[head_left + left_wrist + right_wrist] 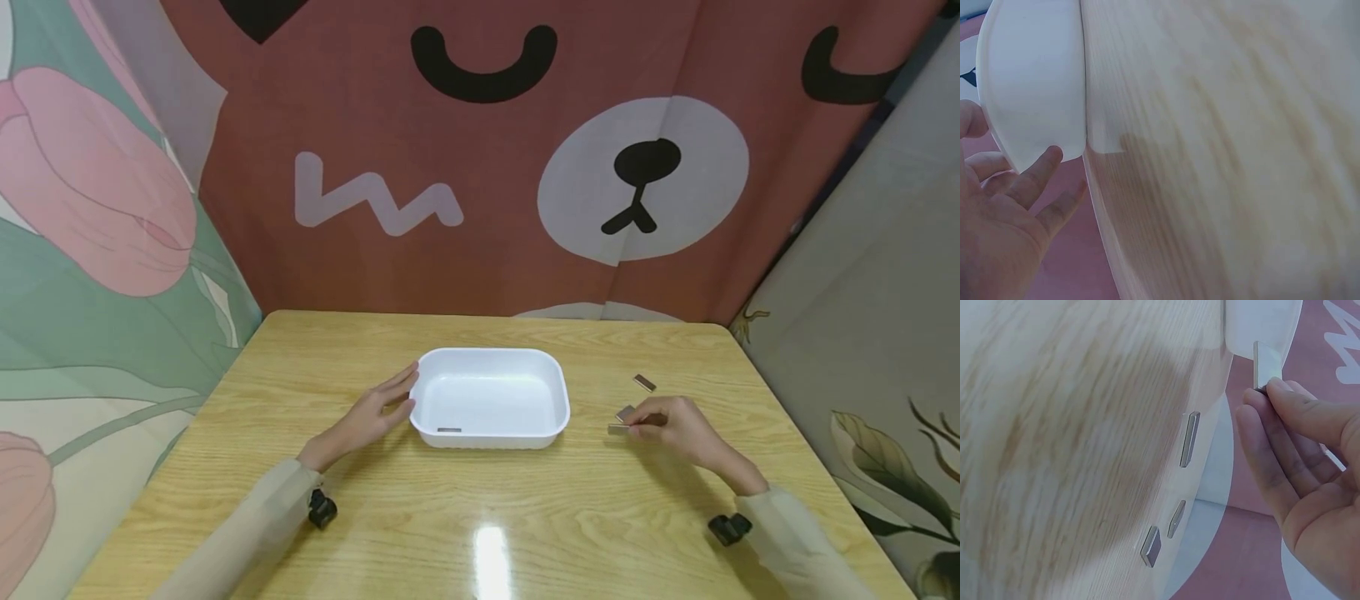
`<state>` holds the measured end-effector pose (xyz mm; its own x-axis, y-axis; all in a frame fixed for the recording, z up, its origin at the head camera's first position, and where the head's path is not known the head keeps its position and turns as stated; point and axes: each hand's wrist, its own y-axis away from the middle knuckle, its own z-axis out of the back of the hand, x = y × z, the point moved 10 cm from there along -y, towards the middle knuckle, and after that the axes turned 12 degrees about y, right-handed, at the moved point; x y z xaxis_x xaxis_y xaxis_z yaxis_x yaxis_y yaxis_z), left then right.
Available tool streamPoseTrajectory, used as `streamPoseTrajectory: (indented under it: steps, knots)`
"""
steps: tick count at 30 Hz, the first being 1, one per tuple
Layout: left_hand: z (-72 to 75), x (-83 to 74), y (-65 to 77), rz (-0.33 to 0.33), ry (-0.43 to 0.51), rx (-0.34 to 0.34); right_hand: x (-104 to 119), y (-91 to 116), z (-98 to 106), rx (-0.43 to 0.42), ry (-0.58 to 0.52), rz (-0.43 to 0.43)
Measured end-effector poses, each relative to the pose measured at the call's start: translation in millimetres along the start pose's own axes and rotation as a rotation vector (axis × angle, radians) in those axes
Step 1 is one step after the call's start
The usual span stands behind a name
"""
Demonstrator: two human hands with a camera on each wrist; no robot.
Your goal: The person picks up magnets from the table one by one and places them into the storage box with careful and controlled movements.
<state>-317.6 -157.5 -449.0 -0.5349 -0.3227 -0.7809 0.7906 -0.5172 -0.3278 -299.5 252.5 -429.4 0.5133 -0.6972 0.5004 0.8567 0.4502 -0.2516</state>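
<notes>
Between the thumb and fingertips of my right hand (675, 425) is a small flat silver metal bar (1267, 364), pinched at one end, its other end sticking out towards the tray. Three more such pieces show in the right wrist view: a long metal bar (1190, 440), a thin one (1176, 519) and a short block (1150, 547), all on the table. My left hand (371, 417) rests its extended fingertips against the left end of a white plastic tray (487, 441). Inside the tray, at its near left, lies another silver bar (449, 430).
A light wood-grain table (420, 525) carries everything. Behind it hangs a reddish-brown curtain (487, 267) with a bear face, and patterned cloths flank both sides. One loose metal bar (644, 382) lies beyond my right hand.
</notes>
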Motion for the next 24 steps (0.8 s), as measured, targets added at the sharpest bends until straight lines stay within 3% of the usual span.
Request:
streamPoseTrajectory:
  steps: [8,17,24]
  knots:
    - [0.3,1.8,0.2,0.016,0.013,0.003,7.4,-3.0,-2.7,-0.018,0.021,0.073]
    - [-0.3,4.2,0.4,0.016,0.008,0.004,9.0,-6.9,-1.5,-0.06,0.078,0.072]
    - [0.4,4.0,0.3,0.012,-0.01,-0.002,11.8,-12.0,-1.1,-0.072,0.036,0.054]
